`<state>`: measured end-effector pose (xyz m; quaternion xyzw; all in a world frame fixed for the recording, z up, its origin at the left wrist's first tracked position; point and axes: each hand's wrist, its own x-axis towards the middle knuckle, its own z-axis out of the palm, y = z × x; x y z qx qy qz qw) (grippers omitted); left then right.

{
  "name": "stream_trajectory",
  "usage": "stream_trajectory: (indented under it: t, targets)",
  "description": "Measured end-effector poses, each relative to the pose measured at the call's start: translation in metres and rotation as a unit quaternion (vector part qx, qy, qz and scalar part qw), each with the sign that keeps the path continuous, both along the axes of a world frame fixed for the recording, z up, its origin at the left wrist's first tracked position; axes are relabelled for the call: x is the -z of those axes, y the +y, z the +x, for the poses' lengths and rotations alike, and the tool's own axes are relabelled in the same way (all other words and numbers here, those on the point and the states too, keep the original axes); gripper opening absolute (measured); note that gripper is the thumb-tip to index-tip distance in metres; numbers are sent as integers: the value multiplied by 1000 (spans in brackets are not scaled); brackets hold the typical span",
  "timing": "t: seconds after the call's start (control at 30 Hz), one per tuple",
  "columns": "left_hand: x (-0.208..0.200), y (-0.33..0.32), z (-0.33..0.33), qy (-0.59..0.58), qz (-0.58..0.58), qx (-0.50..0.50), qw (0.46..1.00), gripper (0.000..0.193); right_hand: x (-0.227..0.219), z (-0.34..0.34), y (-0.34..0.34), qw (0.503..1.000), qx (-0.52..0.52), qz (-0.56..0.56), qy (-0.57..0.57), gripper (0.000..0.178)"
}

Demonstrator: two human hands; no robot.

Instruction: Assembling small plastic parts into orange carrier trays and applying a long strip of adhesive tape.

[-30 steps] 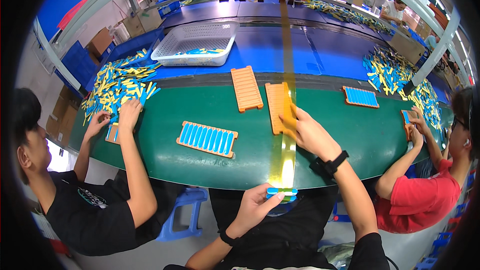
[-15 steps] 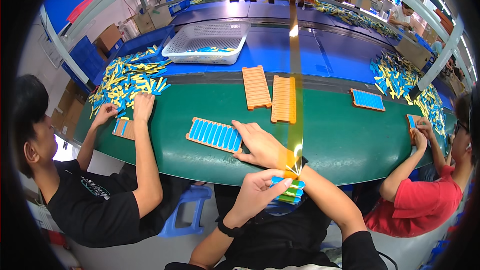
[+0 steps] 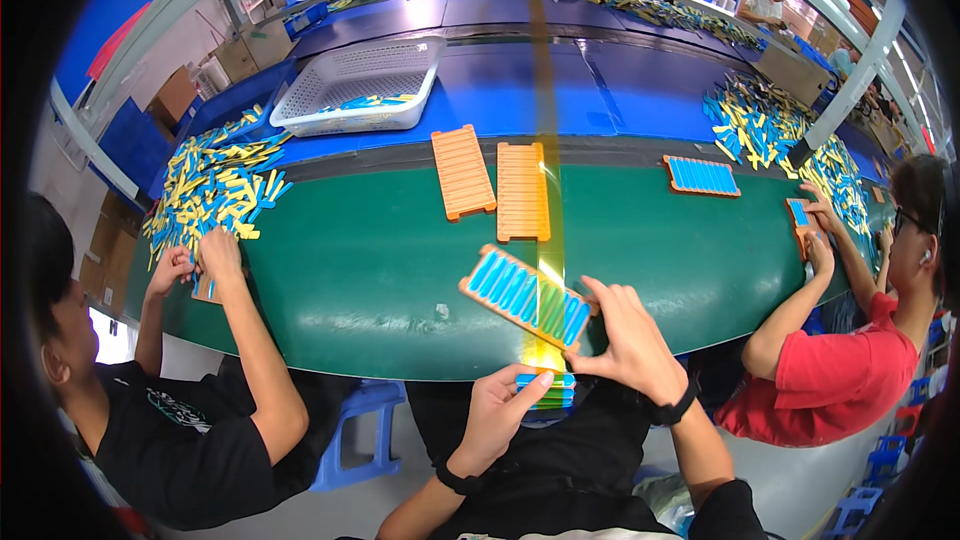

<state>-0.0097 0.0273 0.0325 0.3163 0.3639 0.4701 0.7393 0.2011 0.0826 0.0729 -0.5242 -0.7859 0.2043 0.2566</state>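
My left hand [image 3: 495, 412] pinches a small stack of flat blue strips [image 3: 530, 379] at the table's front edge. A band of clear amber tape [image 3: 545, 100] comes down over that stack from the far side. My right hand [image 3: 635, 348] has thumb and fingers closed on the right end of an orange slotted tray [image 3: 512, 320]. Blue strips [image 3: 503, 282] lie side by side in its slots. The tray is tilted, just beyond the stack, and the tape crosses its right half.
Two orange slotted trays [image 3: 463, 175] [image 3: 517, 190] lie ahead on the green table [image 3: 380, 270]. A filled tray [image 3: 702, 177] is farther right. Blue and yellow pieces pile up at left [image 3: 215, 190] and right [image 3: 765, 125]. A white basket [image 3: 360, 90] stands behind. People work on both sides.
My right hand has swung right and toward me, bringing the filled tray off its place on the left and under the tape. My left hand still holds the stack. The view has shifted.
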Motion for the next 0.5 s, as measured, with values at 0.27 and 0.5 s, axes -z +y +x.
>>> stream_trajectory:
  t: [0.27, 0.5]
  targets:
    - [3, 3, 3, -1, -12, 19, 1000, 16, 18, -17, -59, 976, 211, 52, -7, 85]
    - [9, 3, 5, 16, -8, 9, 1000, 18, 25, -29, -56, 965, 252, 63, -32, 89]
